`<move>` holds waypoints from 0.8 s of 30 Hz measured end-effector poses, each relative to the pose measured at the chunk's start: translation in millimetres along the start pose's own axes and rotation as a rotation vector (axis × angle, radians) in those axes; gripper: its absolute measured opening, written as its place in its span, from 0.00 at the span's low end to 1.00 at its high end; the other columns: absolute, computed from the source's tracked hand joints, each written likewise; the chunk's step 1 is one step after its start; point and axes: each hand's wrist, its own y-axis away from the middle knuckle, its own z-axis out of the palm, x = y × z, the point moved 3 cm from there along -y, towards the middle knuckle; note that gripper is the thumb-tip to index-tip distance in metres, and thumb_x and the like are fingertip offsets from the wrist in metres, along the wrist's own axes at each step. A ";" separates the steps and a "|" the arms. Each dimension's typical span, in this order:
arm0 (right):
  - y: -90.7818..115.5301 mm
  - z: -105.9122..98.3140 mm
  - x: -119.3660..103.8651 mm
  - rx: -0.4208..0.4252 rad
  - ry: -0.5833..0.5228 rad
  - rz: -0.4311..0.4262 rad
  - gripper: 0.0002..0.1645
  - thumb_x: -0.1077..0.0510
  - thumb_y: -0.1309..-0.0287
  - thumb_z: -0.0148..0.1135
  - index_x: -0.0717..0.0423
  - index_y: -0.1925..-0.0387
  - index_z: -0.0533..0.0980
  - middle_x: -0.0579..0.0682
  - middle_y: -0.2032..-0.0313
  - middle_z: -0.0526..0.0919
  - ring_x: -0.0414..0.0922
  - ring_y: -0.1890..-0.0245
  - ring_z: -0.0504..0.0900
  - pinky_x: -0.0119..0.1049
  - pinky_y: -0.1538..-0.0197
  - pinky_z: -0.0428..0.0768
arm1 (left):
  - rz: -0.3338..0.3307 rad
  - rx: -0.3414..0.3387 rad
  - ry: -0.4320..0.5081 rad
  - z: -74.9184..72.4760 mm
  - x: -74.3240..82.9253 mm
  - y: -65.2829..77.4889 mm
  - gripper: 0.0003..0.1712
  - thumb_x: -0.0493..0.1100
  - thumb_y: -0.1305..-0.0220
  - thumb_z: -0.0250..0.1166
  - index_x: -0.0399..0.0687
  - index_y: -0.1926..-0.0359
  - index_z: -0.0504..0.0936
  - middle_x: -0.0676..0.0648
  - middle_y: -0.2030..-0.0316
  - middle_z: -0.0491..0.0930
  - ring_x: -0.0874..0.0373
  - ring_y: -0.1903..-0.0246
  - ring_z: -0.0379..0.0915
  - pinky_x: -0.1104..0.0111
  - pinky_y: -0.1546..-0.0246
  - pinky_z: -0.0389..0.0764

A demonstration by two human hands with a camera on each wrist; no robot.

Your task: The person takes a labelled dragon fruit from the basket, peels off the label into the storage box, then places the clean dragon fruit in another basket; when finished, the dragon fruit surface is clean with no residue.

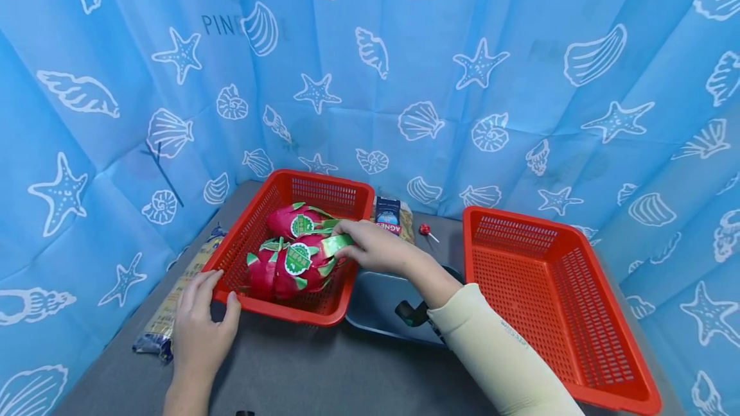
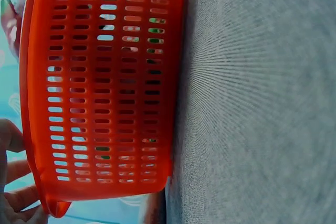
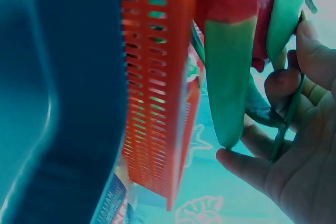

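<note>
Pink dragon fruits (image 1: 283, 220) with green leaf tips and round green labels lie in the left red basket (image 1: 266, 303). My right hand (image 1: 376, 246) reaches over the basket's right side and pinches the front dragon fruit (image 1: 312, 262) by its green leaves. In the right wrist view, fingers curl about the long leaves (image 3: 228, 87) at the fruit's end. At the basket's near left corner, my left hand (image 1: 202, 316) grips the rim between thumb and fingers. The left wrist view shows the slotted basket wall (image 2: 105, 93), with fruit only partly visible through it.
A grey-blue bin (image 1: 376, 307) with a black object (image 1: 412, 313) in it stands between the left basket and a second red basket (image 1: 520, 287). Behind lie a labelled packet (image 1: 388, 214) and a red lollipop (image 1: 424, 229). A long yellowish packet (image 1: 173, 307) lies left; blue curtains surround the table.
</note>
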 end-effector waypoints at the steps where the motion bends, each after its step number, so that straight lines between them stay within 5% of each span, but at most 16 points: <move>1: 4.0 -1.8 -1.4 0.020 0.000 -0.010 0.16 0.52 0.31 0.65 0.50 0.47 0.73 0.45 0.52 0.81 0.41 0.54 0.77 0.34 0.56 0.83 | 0.001 -0.001 0.000 0.5 -0.2 0.0 0.30 0.34 0.44 0.73 0.35 0.39 0.79 0.35 0.39 0.75 0.38 0.38 0.68 0.35 0.46 0.75; 9: 43.1 -15.8 -11.7 0.213 -0.043 -0.059 0.14 0.55 0.30 0.64 0.54 0.48 0.73 0.46 0.58 0.77 0.43 0.59 0.75 0.37 0.59 0.78 | 0.009 -0.006 -0.018 3.2 -3.0 0.6 0.30 0.35 0.43 0.71 0.32 0.38 0.78 0.34 0.38 0.74 0.36 0.34 0.64 0.35 0.42 0.73; 24: 120.7 -36.5 -22.1 0.465 -0.056 0.029 0.16 0.61 0.30 0.61 0.60 0.45 0.69 0.50 0.55 0.78 0.46 0.55 0.76 0.37 0.56 0.80 | -0.129 -0.048 -0.019 6.6 -11.1 4.8 0.40 0.45 0.37 0.66 0.33 0.27 0.68 0.36 0.28 0.63 0.36 0.33 0.60 0.33 0.42 0.71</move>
